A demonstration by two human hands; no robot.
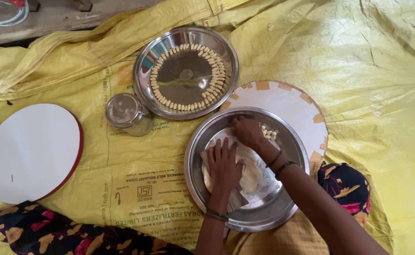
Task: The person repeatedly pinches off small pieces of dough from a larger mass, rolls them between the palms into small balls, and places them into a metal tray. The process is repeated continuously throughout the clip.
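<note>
Landmark: we place everything against the steel basin nearest the body, which sits on a yellow woven sack sheet spread over the floor.
Dough: we see a pale flattened sheet of dough lying inside the basin on a clear plastic film, its long axis running from the near rim toward the far rim.
Left hand: our left hand lies flat on the near-left part of the dough, fingers straight and together pointing toward the far rim, gripping nothing.
Right hand: our right hand is at the far edge of the dough, fingers curled downward; we cannot tell whether they pinch anything.
Cut pieces: a small heap of pale dough pieces lies just right of the right hand, inside the basin.
Nearer hand: the right hand is nearer the heap; the left is well apart from it.
Beyond the basin: a steel plate carries a ring of similar pieces; a lidded steel jar stands beside it.
</note>
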